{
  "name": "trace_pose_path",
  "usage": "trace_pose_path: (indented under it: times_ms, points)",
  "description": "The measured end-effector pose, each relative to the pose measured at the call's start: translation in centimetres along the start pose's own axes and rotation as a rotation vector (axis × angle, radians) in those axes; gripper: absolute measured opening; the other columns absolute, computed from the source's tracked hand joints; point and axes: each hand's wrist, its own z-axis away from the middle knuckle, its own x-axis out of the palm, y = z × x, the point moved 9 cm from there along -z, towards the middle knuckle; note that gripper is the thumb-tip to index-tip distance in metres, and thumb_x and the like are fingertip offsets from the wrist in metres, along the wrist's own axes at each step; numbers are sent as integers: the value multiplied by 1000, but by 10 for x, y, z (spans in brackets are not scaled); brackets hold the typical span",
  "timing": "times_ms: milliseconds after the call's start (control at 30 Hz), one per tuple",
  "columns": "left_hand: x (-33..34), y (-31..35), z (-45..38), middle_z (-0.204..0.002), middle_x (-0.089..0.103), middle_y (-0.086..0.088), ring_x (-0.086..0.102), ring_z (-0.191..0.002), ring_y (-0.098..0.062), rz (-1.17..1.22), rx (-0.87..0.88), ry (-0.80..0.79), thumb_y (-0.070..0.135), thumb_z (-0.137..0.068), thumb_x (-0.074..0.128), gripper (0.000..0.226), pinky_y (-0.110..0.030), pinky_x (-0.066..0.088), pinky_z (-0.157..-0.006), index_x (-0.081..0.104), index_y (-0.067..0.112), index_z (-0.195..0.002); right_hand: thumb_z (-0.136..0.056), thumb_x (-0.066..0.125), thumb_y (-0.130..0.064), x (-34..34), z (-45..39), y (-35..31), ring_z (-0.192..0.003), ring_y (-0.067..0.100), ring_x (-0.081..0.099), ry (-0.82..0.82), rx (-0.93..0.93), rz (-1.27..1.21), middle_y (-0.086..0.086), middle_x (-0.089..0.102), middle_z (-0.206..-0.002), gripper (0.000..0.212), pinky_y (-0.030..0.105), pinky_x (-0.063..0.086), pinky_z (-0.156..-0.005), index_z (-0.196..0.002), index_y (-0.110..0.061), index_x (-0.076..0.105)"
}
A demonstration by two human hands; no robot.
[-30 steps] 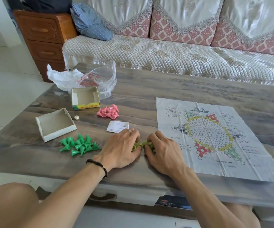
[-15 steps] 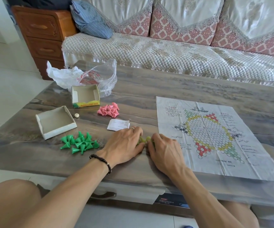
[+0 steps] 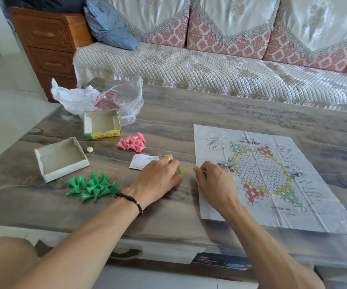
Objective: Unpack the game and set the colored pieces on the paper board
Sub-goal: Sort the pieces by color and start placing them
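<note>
The paper board [image 3: 272,178] lies flat on the right of the table, printed with a ring of coloured circles. Yellow-green cone pieces [image 3: 195,168] show between my two hands, mostly hidden under the fingers. My left hand [image 3: 160,176] is cupped over some of them just left of the board's edge. My right hand [image 3: 216,180] is curled on others, resting over the board's left margin. A pile of green cones [image 3: 91,186] lies to the left, and pink cones [image 3: 132,142] sit farther back.
Two open cardboard box halves [image 3: 61,158] [image 3: 101,125] stand at the left with a small pale bead [image 3: 89,149] between them. A white slip of paper [image 3: 142,161] lies by my left hand. A clear plastic bag [image 3: 114,99] sits behind; a sofa runs along the table's far side.
My hands have drawn apart, splitting the yellow-green pieces between them. The right hand has shifted right onto the board's edge.
</note>
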Motion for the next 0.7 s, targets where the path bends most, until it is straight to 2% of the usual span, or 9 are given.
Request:
trace_pose_path:
  times_ms: [167,267,367,467,533,633,700]
  points:
    - [5,9,-21,-101,58,-8,61,-85,-32,98,-10,48,31,-92,60,28,-36,46,-73,65,10,-110,-97,50,-28,-10,-33,45,-48,23,45,15,102,28,6,53,-54,36,32,33,-48,-70,-5,54]
    - [11,19,-39,-97,57,-5,60,-84,-27,148,0,76,31,-92,60,26,-28,37,-68,66,11,-107,-96,51,-28,-13,-48,73,-47,21,46,-2,164,107,5,52,-54,35,30,31,-44,-68,-6,52]
    - [20,33,-62,-97,58,-5,59,-84,-25,196,17,87,33,-92,61,28,-26,37,-68,67,10,-108,-94,52,-29,-9,-54,88,-48,18,44,-39,193,128,1,48,-53,37,27,30,-43,-64,-9,47]
    - [33,41,-86,-91,57,-3,57,-80,-22,259,-28,85,36,-89,64,31,-27,39,-69,69,12,-108,-91,56,-30,-7,-53,96,-56,27,55,-50,225,26,7,58,-59,34,32,43,-52,-67,-5,56]
    - [44,42,-97,-83,51,0,54,-75,-21,296,-86,79,36,-87,66,27,-27,35,-65,70,14,-103,-87,59,-28,-6,-51,106,-57,27,55,-60,283,-90,8,60,-60,33,32,45,-53,-67,-1,57]
    - [58,50,-102,-91,57,-2,59,-82,-26,229,-75,33,32,-86,63,23,-31,43,-66,69,14,-99,-86,57,-25,-8,-49,117,-52,18,42,-84,329,-187,5,50,-56,36,29,37,-49,-61,-1,49]
    - [62,56,-99,-103,59,-2,60,-85,-25,166,-33,5,34,-87,60,25,-32,47,-68,68,16,-103,-89,53,-25,-10,-47,121,-48,15,34,-74,336,-240,2,41,-51,39,27,30,-45,-56,-8,40]
